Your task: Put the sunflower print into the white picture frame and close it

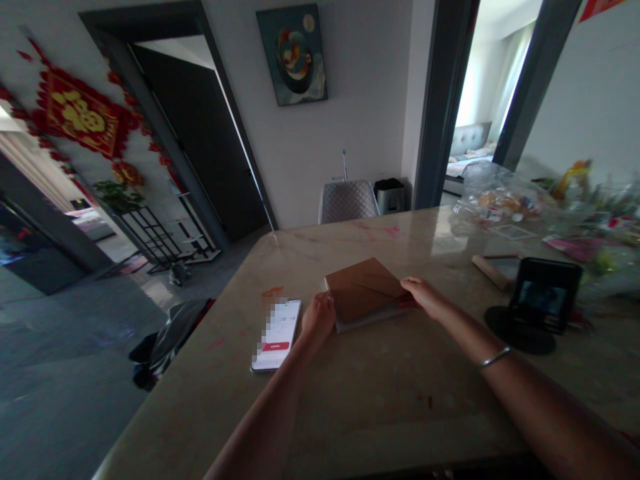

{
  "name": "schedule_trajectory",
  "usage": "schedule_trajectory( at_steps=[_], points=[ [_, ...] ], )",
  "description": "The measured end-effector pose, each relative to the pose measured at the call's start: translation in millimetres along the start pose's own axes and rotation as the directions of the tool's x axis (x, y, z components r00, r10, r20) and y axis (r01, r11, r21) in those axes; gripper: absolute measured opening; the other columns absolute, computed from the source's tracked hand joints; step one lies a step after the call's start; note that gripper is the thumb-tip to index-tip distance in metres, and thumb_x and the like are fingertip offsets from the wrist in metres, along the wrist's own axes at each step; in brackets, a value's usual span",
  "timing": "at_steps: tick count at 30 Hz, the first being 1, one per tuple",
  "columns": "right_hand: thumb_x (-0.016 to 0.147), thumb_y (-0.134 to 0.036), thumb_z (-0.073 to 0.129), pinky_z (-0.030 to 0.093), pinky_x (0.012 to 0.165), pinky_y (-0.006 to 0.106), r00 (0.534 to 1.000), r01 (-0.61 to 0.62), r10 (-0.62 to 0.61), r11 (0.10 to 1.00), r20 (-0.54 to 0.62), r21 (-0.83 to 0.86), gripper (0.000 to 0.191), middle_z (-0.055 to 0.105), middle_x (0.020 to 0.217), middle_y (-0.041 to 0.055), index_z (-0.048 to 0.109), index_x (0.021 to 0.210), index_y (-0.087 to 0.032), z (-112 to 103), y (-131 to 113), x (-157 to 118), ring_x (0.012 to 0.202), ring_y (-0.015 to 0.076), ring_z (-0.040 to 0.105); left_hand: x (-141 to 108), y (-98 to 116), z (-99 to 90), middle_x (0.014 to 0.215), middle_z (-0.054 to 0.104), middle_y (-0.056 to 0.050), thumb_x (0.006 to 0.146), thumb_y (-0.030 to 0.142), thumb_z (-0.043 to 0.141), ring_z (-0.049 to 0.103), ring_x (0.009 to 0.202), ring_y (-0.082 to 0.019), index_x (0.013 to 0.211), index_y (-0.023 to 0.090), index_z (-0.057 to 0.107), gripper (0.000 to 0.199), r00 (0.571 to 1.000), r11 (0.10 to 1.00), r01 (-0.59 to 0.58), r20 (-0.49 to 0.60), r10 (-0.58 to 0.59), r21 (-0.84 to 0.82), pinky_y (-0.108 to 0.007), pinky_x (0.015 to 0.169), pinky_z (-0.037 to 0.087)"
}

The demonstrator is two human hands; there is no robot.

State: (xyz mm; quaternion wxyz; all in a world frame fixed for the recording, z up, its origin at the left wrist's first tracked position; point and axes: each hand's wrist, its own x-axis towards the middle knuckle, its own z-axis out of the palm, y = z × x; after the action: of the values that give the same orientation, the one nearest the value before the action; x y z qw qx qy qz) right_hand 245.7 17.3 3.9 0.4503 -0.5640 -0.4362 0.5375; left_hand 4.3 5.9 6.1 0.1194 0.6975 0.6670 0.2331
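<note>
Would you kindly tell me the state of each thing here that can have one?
Brown-topped book or box: looks closed, held at both sides
Left hand: fingers curled at its left edge
Right hand: fingers closed at its right side
Phone: face up, screen lit
Black device: propped upright on a stand, screen lit
Dark door: ajar

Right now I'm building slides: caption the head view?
Left hand and right hand hold a brown book-like object beside a lit phone on a table.
</note>
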Motion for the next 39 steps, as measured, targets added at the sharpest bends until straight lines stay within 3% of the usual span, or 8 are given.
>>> schedule_trajectory(
  at_steps=[6,11,18,25,30,35,39],
  points=[
    [0.076,-0.027,0.043,0.036,0.041,0.018,0.999,0.034,-0.03,0.965,0.019,-0.26,0.012,0.059,0.07,-0.0004,0.051,0.076,-0.018,-3.8,-0.8,-1.8,0.05,0.0093,0.055,0.4,-2.8,3.4,0.121,0.054,-0.012,0.084,0.023,0.037,0.05,0.111,-0.019,0.117,0.013,0.051,0.037,1.0,0.999,-0.007,0.026,0.006,0.036,-0.028,0.089,0.038],
    [0.075,-0.029,0.045,0.034,0.044,0.019,0.998,0.064,-0.059,0.938,0.024,-0.341,0.015,0.055,0.06,-0.0022,0.054,0.074,-0.017,-7.9,4.0,1.0,0.049,0.0094,0.051,0.7,-4.5,5.4,0.124,0.052,-0.012,0.084,0.024,0.038,0.047,0.114,-0.02,0.119,0.011,0.05,0.039,0.999,0.999,-0.014,0.04,0.012,0.052,-0.029,0.093,0.036],
    [0.072,-0.034,0.051,0.032,0.049,0.022,0.959,0.278,-0.256,0.751,0.123,-0.599,0.021,0.055,0.055,-0.0001,0.059,0.065,-0.015,-11.5,17.5,14.2,0.051,0.0113,0.048,1.5,-5.8,4.6,0.125,0.05,-0.012,0.083,0.024,0.039,0.046,0.115,-0.019,0.119,0.009,0.05,0.04,0.999,0.998,-0.003,0.054,0.0,0.057,-0.028,0.096,0.033],
    [0.077,-0.033,0.049,0.034,0.052,0.023,0.952,0.29,-0.278,0.67,0.132,-0.683,0.022,0.061,0.061,0.0039,0.057,0.068,-0.015,-9.7,22.8,18.7,0.057,0.0137,0.054,2.7,-4.9,2.4,0.126,0.05,-0.011,0.083,0.024,0.04,0.045,0.116,-0.018,0.118,0.01,0.051,0.04,0.996,0.997,-0.032,0.081,0.026,0.075,-0.027,0.098,0.032],
    [0.074,-0.028,0.055,0.038,0.057,0.022,0.92,0.329,-0.382,0.628,0.088,-0.706,0.014,0.065,0.073,0.0066,0.057,0.074,-0.014,-8.2,21.2,14.8,0.066,0.0146,0.058,4.4,-6.2,1.9,0.126,0.049,-0.013,0.083,0.026,0.042,0.046,0.116,-0.02,0.12,0.008,0.049,0.042,0.996,0.997,-0.04,0.084,0.034,0.065,-0.029,0.097,0.033],
    [0.074,-0.027,0.054,0.038,0.058,0.024,0.91,0.334,-0.395,0.529,0.122,-0.78,0.013,0.065,0.069,0.0051,0.059,0.066,-0.017,-6.3,14.3,8.0,0.065,0.0155,0.059,5.5,-9.0,4.5,0.128,0.048,-0.011,0.083,0.027,0.042,0.043,0.118,-0.018,0.12,0.013,0.049,0.04,0.994,0.997,-0.052,0.098,0.046,0.06,-0.028,0.099,0.03],
    [0.075,-0.026,0.053,0.04,0.059,0.024,0.903,0.356,-0.405,0.518,0.143,-0.778,0.014,0.066,0.069,0.0046,0.06,0.067,-0.017,-6.7,14.8,8.6,0.066,0.0152,0.06,5.9,-9.3,6.0,0.13,0.045,-0.013,0.084,0.026,0.04,0.04,0.121,-0.018,0.122,0.01,0.047,0.042,0.992,0.996,-0.061,0.112,0.053,0.066,-0.029,0.101,0.028]
  ],
)
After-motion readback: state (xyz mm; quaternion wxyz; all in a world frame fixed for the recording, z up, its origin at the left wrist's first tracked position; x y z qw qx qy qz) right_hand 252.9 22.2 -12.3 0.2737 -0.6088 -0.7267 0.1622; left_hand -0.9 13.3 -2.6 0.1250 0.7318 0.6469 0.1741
